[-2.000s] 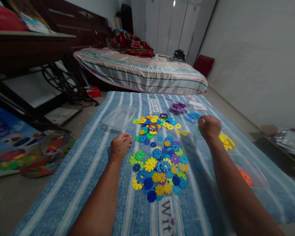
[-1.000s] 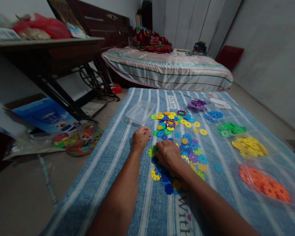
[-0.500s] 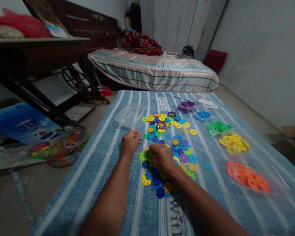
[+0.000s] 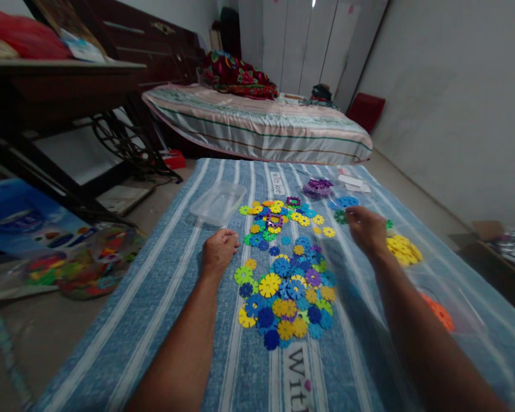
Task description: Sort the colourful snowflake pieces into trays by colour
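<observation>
My right hand (image 4: pixel 368 230) is over the green tray on the right, its fingertips pinched on a green notched disc (image 4: pixel 340 216). It covers most of the green discs below. My left hand (image 4: pixel 220 250) rests on the cloth left of the pile, fingers curled in; what they hold, if anything, is hidden. Between the hands lies a mixed pile of flower-shaped discs (image 4: pixel 269 284) in blue, yellow, lime and purple. Farther off is a second group of yellow, blue and green discs (image 4: pixel 303 220), with purple square pieces (image 4: pixel 275 221) among them.
A clear plastic container (image 4: pixel 218 203) stands at far left on the striped cloth. Along the right are purple pieces (image 4: pixel 318 187), blue discs (image 4: pixel 345 202), yellow discs (image 4: pixel 404 250) and orange discs (image 4: pixel 438 313) in clear trays. A bed (image 4: pixel 257 123) stands beyond.
My right hand has moved from the mixed pile to the right, over the green tray, with a green disc now in its fingertips. My left hand has stayed in place. The view has shifted slightly.
</observation>
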